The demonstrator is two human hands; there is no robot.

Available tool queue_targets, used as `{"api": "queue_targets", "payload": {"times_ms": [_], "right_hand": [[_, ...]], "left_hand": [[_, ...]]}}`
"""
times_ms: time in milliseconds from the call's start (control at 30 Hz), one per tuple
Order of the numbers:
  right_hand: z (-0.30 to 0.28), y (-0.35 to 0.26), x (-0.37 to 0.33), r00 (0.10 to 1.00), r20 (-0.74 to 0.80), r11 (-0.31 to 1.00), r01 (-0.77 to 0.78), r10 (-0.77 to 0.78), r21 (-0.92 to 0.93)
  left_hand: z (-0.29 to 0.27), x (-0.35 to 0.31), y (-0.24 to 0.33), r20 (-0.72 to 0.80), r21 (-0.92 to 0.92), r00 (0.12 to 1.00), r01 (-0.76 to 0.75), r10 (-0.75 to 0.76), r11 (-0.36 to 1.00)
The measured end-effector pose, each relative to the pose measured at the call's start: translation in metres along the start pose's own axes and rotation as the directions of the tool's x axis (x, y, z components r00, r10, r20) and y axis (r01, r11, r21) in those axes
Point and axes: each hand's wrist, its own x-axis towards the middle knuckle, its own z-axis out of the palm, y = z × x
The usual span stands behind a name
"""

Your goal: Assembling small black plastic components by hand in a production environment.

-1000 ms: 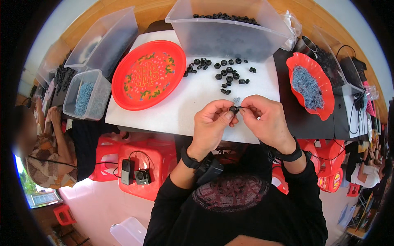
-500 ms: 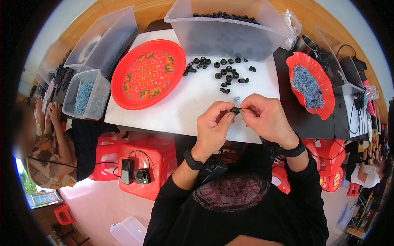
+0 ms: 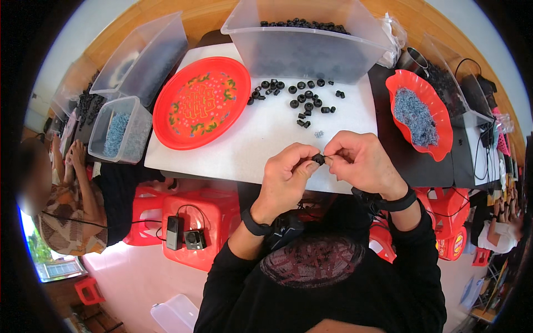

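Close to the near edge of the white sheet (image 3: 222, 158), my left hand (image 3: 286, 175) pinches a small round black part (image 3: 318, 159) between thumb and fingertips. My right hand (image 3: 361, 164) meets it from the right, its thumb and forefinger closed at the part's side. Whatever the right fingertips grip is too small and covered to make out. Just beyond the hands lies a tiny heap of clear bluish bits (image 3: 318, 134). Farther back, several loose black parts (image 3: 309, 95), some round and some smaller, are scattered on the sheet.
A big clear bin (image 3: 305, 53) of black parts stands at the back. To the left are a red round tray (image 3: 202, 102) and a clear tub (image 3: 133, 130) of blue bits; to the right, a red dish (image 3: 447, 147) of similar bits. Another person (image 3: 75, 205) sits at left.
Both hands have shifted slightly lower in the picture, still together at the black part. The view has moved a little; the things on the table look the same.
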Motion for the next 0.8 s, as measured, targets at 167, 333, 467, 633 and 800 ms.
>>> {"api": "queue_targets", "payload": {"times_ms": [167,333,467,633,800], "right_hand": [[-0.002,0.001,0.002,0.998,0.06,1.0,0.004,-0.005,0.016],[0.001,-0.001,0.004,0.985,0.069,0.965,0.168,-0.157,-0.199],[0.001,0.002,0.009,0.956,0.125,0.896,0.292,-0.265,-0.333],[-0.008,0.007,0.019,0.96,0.272,0.977,-0.114,0.063,0.179],[-0.01,0.029,0.024,0.935,0.356,0.887,-0.167,0.003,0.43]], "left_hand": [[-0.002,0.002,0.002,0.038,0.02,0.999,-0.034,0.033,0.999],[-0.003,0.004,0.003,0.034,0.112,0.998,-0.063,0.06,0.992],[-0.006,0.005,0.001,0.051,0.146,0.998,-0.044,0.037,0.988],[-0.008,0.001,0.001,0.052,0.026,0.998,0.038,-0.039,0.999],[-0.007,0.004,0.006,0.048,0.126,0.998,-0.045,0.039,0.991]]}}
